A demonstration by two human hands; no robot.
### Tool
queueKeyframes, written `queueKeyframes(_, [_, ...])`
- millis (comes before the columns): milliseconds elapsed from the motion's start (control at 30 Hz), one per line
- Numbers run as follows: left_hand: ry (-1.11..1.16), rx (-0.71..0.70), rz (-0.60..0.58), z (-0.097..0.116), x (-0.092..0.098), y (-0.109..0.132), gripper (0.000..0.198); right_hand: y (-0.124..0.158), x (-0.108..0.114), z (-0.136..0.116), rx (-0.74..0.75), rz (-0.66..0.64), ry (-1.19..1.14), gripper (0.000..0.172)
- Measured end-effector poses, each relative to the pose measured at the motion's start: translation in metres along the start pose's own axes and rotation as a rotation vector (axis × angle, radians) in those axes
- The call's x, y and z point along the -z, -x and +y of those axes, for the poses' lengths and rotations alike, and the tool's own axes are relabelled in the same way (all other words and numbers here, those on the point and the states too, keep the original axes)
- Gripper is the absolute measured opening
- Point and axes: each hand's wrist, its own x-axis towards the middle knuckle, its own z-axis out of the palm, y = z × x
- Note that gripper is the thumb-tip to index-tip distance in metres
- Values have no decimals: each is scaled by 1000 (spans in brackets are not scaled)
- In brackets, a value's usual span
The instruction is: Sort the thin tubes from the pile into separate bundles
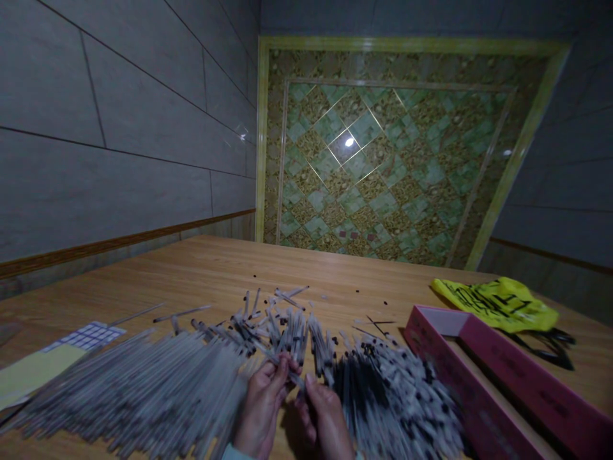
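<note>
Head view: two hands working at a heap of thin grey sticks

We look down on a pale wooden table [201, 268]. Spread across it, from the left edge to the middle right, lies a broad heap of thin grey sticks with black tips [158, 383]. Many of them overlap, and a few strays lie apart towards the far side. At the bottom centre, our left hand [262, 402] and right hand [326, 418] sit close together at the near edge of the heap. Both have curled fingers, and their thumbs and fingertips pinch a small bunch of sticks [290, 374] between them. Just right of the heap stands an open pink cardboard box [522, 377], and beyond it lies a crumpled yellow plastic bag with black print [498, 303]. At far left we see a sheet of small white labels [90, 333]. Behind the table rises a green patterned tile panel [383, 166].
</note>
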Motion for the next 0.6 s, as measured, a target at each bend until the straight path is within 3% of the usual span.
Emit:
queueKeyframes(233, [58,62,133,-1,4,-6,31,8,-1,-11,325,15,492,45])
queueKeyframes(400, [79,76,151,-3,7,-5,31,10,1,-12,450,164,682,15])
queueKeyframes(500, [59,50,149,-2,6,-3,32,9,-2,-10,388,181,587,16])
queueKeyframes(600, [-3,44,101,-1,5,-1,28,6,-7,-5,142,42,283,45])
